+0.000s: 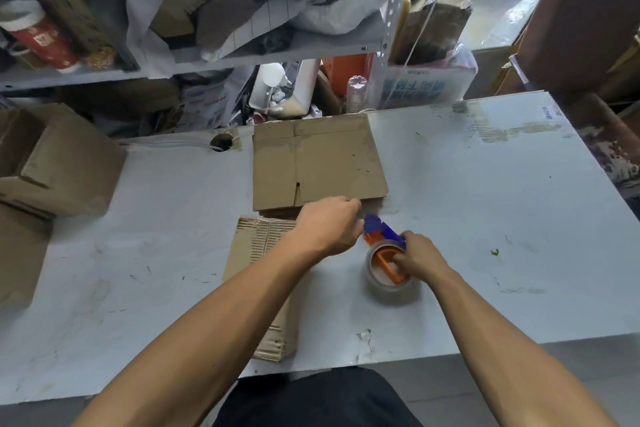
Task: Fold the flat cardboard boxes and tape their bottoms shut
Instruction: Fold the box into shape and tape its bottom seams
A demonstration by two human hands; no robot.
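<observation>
A: What is hidden or hard to make out?

B: The fingertips of the left hand (327, 225) are lost behind its knuckles at the near edge of the flat box (317, 163); whether the cardboard is pinched cannot be told. The near edge of that box is partly covered by this hand. A second flat piece of cardboard (258, 253) is largely covered by the left forearm, toward 7 o'clock from the box.

A: And the right hand?

B: The right hand (419, 256) is curled round the orange handle of the tape gun (386, 246), which is blurred. Its clear roll is rested on the bench (485, 201), at 5 o'clock from the box.

A: Where is the flat box found?

B: At the middle of the bench, toward the far edge.

A: Any containers?

B: A folded box (59, 163) is seen at 9 o'clock, partly cut off by the frame; its inside is not shown. Shelves (242, 55) at 12 o'clock are crammed with bags and cartons.
</observation>
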